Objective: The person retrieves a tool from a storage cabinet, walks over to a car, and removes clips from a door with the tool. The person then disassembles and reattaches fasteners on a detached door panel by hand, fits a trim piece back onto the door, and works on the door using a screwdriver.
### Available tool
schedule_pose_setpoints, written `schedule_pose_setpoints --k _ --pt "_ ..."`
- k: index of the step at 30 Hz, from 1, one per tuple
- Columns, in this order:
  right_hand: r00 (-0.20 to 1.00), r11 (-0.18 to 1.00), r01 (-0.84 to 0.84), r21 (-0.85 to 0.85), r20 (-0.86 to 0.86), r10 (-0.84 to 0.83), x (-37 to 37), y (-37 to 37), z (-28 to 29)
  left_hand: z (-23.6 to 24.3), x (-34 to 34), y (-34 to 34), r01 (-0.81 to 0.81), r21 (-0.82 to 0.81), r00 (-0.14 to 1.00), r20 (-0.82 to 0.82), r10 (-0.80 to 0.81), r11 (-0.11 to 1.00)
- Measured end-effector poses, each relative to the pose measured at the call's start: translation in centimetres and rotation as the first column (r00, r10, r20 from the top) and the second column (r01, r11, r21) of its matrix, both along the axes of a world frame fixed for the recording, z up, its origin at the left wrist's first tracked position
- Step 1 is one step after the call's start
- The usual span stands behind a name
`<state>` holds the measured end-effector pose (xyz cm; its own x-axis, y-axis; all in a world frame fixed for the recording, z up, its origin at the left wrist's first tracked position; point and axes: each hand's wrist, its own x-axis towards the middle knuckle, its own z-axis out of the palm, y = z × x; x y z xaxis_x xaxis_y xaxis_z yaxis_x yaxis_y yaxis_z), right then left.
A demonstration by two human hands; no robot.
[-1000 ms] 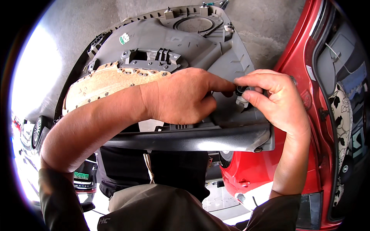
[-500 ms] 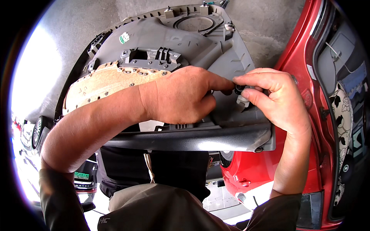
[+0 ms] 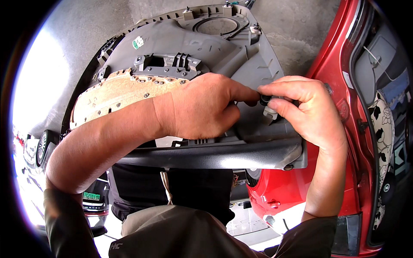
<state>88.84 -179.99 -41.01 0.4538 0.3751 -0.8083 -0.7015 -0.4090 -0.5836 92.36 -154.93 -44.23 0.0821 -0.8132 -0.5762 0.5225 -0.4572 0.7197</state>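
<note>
A grey car door trim panel [image 3: 180, 38] lies with its inner side up in front of me. Near its right end, a small round black clip [image 3: 264, 100] sits at a pale plastic mount [image 3: 270, 113]. My right hand [image 3: 312, 103] pinches the clip from the right between thumb and fingers. From the left, my left hand [image 3: 206, 107] reaches across the panel, its fingertips closed at the clip's other side and its remaining fingers curled. The fingertips partly hide the clip. Left of my wrist, a tan fibre pad [image 3: 112, 101] is fixed to the panel.
A red car [image 3: 320, 81] with an open door frame stands close on the right. The panel's far edge carries more clips [image 3: 188, 13] and a round speaker grille [image 3: 216, 26]. Concrete floor [image 3: 297, 26] lies beyond. Another vehicle's wheel [image 3: 42, 146] shows at far left.
Both hands keep their hold at the clip. The fingertips and the clip have shifted very slightly left; the panel stays almost still.
</note>
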Motion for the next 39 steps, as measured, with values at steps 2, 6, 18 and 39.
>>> schedule_pose_setpoints --k 2,6,18,39 --pt "1.0 1.0 0.004 0.002 -0.012 -0.004 -0.1 0.0 0.0 0.0 0.0 -0.1 0.031 0.02 0.999 0.011 -0.032 0.999" --pt "1.0 1.0 0.009 0.008 -0.014 -0.008 -0.5 -0.3 -0.1 -0.1 -0.3 -0.2 0.033 -0.005 0.999 0.033 -0.033 0.999" --pt "0.988 0.992 0.128 -0.011 -0.085 -0.129 -1.1 -0.9 0.5 -0.9 0.3 -0.5 0.038 -0.084 0.983 -0.175 -0.052 0.996" --pt "0.425 0.443 0.889 -0.116 -0.148 -0.893 -6.2 2.1 3.5 0.8 3.3 -3.7 0.19 0.059 0.981 -0.038 -0.188 0.98"
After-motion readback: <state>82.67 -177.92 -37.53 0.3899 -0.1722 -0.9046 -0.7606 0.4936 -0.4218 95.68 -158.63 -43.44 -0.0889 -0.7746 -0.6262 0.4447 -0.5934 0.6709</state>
